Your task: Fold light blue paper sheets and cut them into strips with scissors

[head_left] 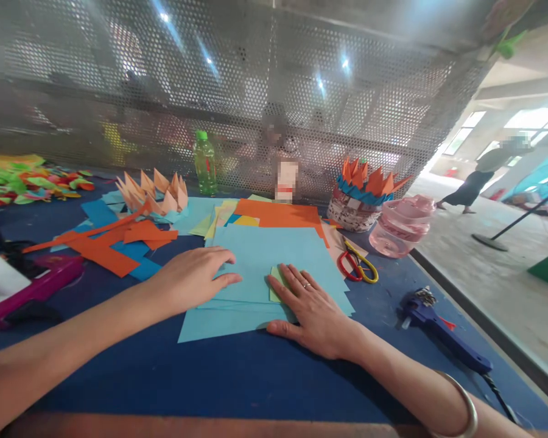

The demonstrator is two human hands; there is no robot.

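Note:
My left hand [192,281] lies flat, its fingertips resting on a stack of light blue paper sheets [260,267]. My right hand [313,311] is spread on the same stack, fingers apart, and its fingertips touch a small pale green paper piece [276,286]. Orange paper sheets [278,214] lie just behind the stack. Loose orange and blue paper strips [107,255] are left of my left hand. Red-and-yellow-handled scissors [357,263] lie right of the stack, beyond my right hand. Neither hand grips anything.
The dark blue table [237,371] also holds folded paper points [153,194], a paper-covered pot [354,210], a pink jar [402,228], a green bottle [204,164] and a blue glue gun [438,328]. A perforated metal screen [256,79] stands behind. A person [472,182] stands far right.

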